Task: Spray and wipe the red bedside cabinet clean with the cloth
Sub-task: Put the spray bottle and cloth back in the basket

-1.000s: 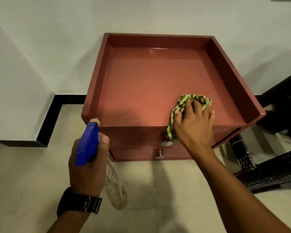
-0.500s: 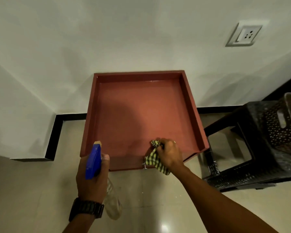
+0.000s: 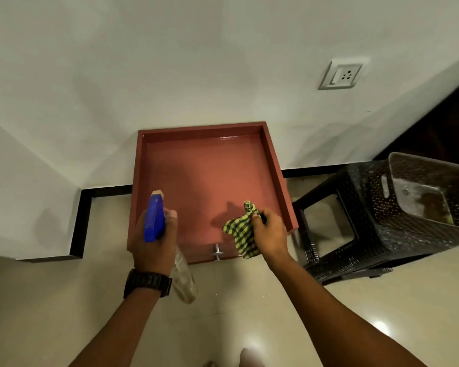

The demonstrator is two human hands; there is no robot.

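- Since the earlier frames the right hand (image 3: 269, 235) has lifted the checked cloth (image 3: 241, 231) off the red bedside cabinet (image 3: 204, 176); the view has pulled back.
- Head view: the left hand (image 3: 154, 242) grips the spray bottle (image 3: 155, 221), which looks nearly empty; the right hand pinches the bunched cloth.
- Wiping of the top seems largely done; the drawer front looks untouched.
- A black basket (image 3: 398, 181) rests on a stool (image 3: 326, 250); its contents are unclear.

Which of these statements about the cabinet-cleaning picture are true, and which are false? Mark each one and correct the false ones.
1. The left hand grips a spray bottle with a blue head. True.
2. The right hand holds a plain white cloth. False: the cloth is green-and-black checked.
3. The red cabinet stands against a white wall. True.
4. A wall socket sits left of the cabinet. False: it is up to the right.
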